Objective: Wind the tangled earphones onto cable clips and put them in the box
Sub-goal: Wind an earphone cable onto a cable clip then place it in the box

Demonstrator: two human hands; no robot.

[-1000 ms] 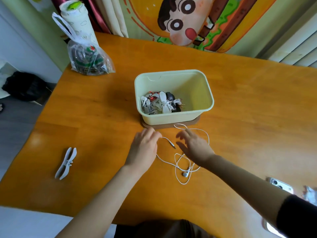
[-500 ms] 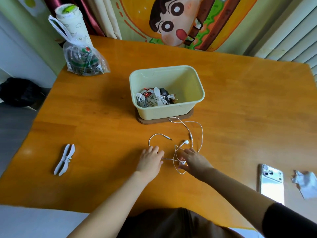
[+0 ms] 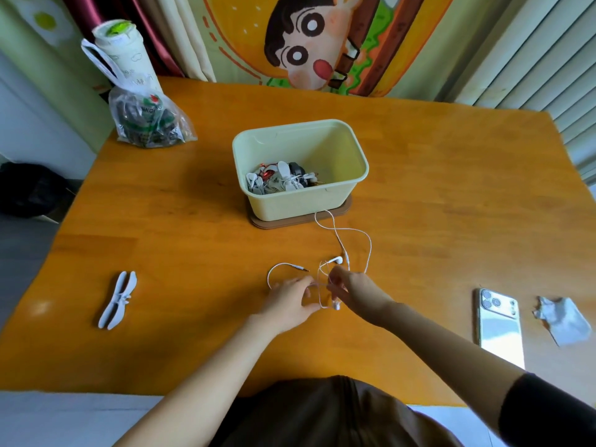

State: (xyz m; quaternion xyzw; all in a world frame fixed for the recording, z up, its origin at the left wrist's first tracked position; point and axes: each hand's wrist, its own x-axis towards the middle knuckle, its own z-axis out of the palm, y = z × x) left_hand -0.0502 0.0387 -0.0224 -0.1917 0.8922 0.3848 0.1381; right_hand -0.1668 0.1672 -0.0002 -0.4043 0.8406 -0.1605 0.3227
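Now both hands work the white earphones (image 3: 338, 243) at the near middle of the table (image 3: 193, 221), closer together than half a second ago. The right hand (image 3: 354, 290) has lifted off the wood and pinches a loop of cord between thumb and fingertips, the rest of the fingers curled in; one earbud hangs just below that pinch, where before the hand lay flat over the tangle. The left hand (image 3: 290, 301) sits just left of the pinch, fingers half bent toward it and touching the cord, though whether it has truly closed on the cord I cannot tell. Just beyond the pinch lies the second earbud, and left of it the plug end curls in an arc past the left fingertips. From there the cord runs away in a loose figure-eight, its far loop touching the brown mat under the box (image 3: 361, 169), as it did earlier. The box stands well beyond the hands and holds a heap of already wound earphones in its left half. A white clip (image 3: 117, 300) lies far to the left of the left hand, unmoved. A phone (image 3: 498, 324) and a crumpled scrap (image 3: 562, 319) lie right of the right forearm. A plastic bag (image 3: 148, 124) sits at the far left corner
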